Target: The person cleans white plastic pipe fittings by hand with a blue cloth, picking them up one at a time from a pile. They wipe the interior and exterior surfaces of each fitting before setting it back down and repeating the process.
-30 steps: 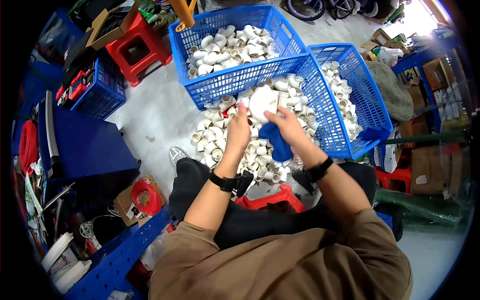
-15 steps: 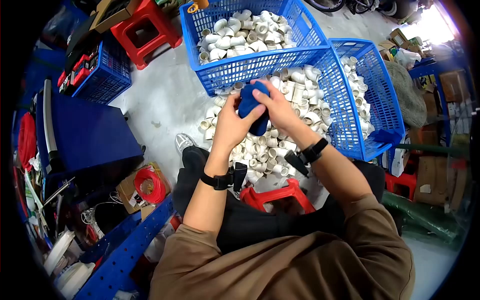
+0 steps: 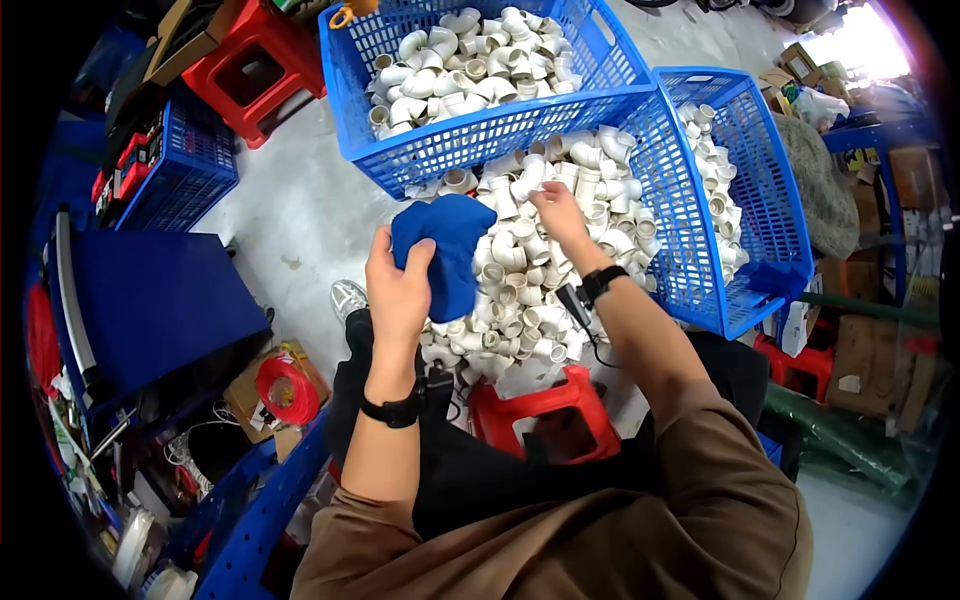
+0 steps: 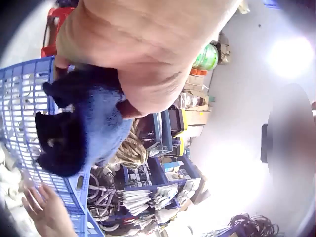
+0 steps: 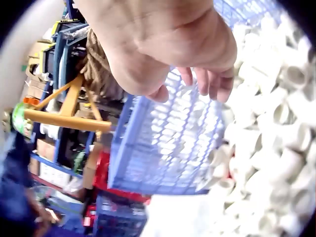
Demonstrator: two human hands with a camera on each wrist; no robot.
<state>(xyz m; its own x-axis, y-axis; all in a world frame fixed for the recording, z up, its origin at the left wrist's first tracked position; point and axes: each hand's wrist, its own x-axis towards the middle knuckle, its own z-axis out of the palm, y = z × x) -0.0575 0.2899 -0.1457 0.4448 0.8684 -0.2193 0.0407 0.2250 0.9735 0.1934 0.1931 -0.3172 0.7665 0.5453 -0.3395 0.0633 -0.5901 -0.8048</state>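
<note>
My left hand (image 3: 400,290) grips a blue cloth (image 3: 445,255), thumb on top, left of a heap of white plastic pipe fittings (image 3: 520,290). In the left wrist view the cloth (image 4: 101,126) hangs in dark, bunched folds below the palm. Over the heap reaches my right hand (image 3: 562,215), its fingertips close to a white elbow fitting (image 3: 530,180). The right wrist view shows that hand (image 5: 168,49) with loosely bent fingers (image 5: 224,86) and nothing between them.
Behind the heap stands a blue crate (image 3: 500,125) of white fittings; another blue crate (image 3: 775,250) with fittings is on the right. A red stool (image 3: 545,415) sits between the legs. At the left are a dark blue cabinet (image 3: 165,305) and a red stool (image 3: 255,75).
Both hands were together on the blue cloth half a second ago. Now the left hand has carried it left and down, while the right hand has let go and moved right over the heap.
</note>
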